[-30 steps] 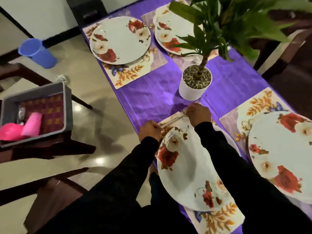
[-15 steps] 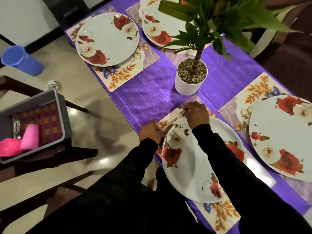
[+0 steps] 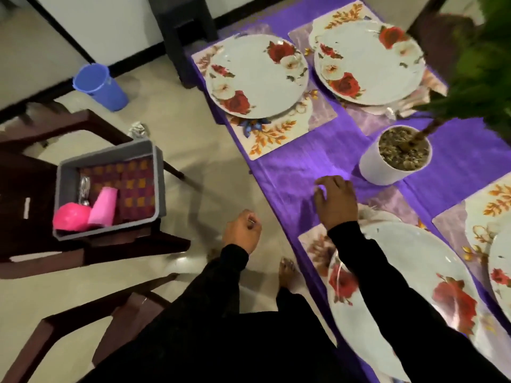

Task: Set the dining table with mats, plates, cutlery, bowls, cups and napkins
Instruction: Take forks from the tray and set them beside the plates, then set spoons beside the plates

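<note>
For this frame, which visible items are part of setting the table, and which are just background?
Part of the job:
- floral white plates on leaf-patterned placemats
- grey plastic bin holding a pink cup, a pink bowl, cutlery and checked cloths

Just lying about:
- white potted plant
- blue plastic tumbler on the floor
- dark wooden chairs
</note>
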